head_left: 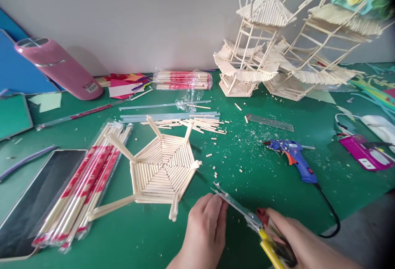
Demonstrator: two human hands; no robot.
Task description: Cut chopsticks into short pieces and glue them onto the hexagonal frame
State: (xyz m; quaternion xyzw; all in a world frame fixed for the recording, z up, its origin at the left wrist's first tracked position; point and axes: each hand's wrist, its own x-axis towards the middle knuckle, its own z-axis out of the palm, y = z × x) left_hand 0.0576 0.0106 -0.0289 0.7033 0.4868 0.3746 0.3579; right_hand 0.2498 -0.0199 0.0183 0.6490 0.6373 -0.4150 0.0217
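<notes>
My right hand (pixel 286 236) grips a yellow-handled cutting tool (pixel 270 250) with a long metal blade part pointing to the upper left; whether it has one blade or two is unclear. Beside the blade's tip, my left hand (pixel 205 223) is closed with its fingers curled in, and whatever they pinch is hidden. To the left of that hand lies a hexagonal base of wooden sticks (pixel 163 166), with stick posts rising and splaying from its corners. Loose short sticks (pixel 203 124) and small offcuts are scattered beyond it.
A blue glue gun (pixel 296 157) lies at right, its cord running off the edge. Two stick pagoda models (pixel 262 13) stand behind. Packaged sticks (pixel 89 182), a dark tablet (pixel 40 195), a pink bottle (pixel 58 67), a ruler (pixel 270 122) and a magenta box (pixel 365 151) surround the work.
</notes>
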